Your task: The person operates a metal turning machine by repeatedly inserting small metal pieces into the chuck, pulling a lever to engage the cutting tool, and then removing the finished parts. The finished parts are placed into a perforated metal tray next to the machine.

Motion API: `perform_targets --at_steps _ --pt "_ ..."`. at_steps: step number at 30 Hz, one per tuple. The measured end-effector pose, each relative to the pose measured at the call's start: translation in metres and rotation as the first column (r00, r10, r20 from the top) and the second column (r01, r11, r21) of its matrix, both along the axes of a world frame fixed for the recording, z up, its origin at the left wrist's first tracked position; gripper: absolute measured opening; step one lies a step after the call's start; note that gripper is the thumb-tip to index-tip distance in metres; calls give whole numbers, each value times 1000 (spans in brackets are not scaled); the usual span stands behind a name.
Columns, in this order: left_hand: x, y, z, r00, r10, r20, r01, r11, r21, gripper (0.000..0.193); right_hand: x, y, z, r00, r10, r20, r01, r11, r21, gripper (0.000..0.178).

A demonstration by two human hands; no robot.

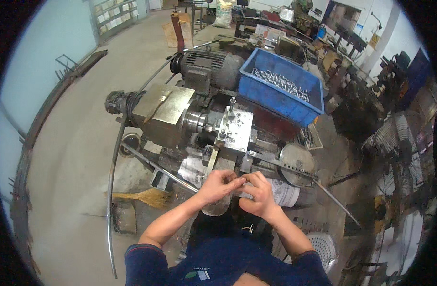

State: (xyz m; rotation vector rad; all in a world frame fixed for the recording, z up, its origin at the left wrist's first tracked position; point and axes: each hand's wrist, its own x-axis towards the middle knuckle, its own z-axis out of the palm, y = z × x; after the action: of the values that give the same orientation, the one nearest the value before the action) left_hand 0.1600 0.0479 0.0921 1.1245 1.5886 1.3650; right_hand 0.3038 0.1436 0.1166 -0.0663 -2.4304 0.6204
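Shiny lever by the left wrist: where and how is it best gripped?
Probably near the person's end of the shiny lever, with the left hand coming from above: the slim, straight bar slants toward the person, its bright length exposed on top.

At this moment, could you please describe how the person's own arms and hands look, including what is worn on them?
Both the left hand and the right hand are bare, with no gloves; the forearms are uncovered too. The dark blue sleeves are short, and the left cuff shows a thin reddish line.
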Motion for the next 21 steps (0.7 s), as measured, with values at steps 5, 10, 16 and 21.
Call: perform_targets --at_steps 5,10,16,21 --pt "-23 -8 -3 975 52 -216 -65 997 -51 34 -22 4 11 981 141 134 -150 987 59 29" --pt "-72 -48 8 981 47 -190 -60 996 -61 32 -72 18 14 954 113 278 -170 967 189 30" --pt "-158 -206 26 531 522 -668 -728 685 -44 28 -168 59 20 857 -234 460 -1 890 456 25" --pt "-139 -315 -1 394 304 -868 -874 417 -251 29 -209 70 -11 758 -278 590 33 920 392 24"
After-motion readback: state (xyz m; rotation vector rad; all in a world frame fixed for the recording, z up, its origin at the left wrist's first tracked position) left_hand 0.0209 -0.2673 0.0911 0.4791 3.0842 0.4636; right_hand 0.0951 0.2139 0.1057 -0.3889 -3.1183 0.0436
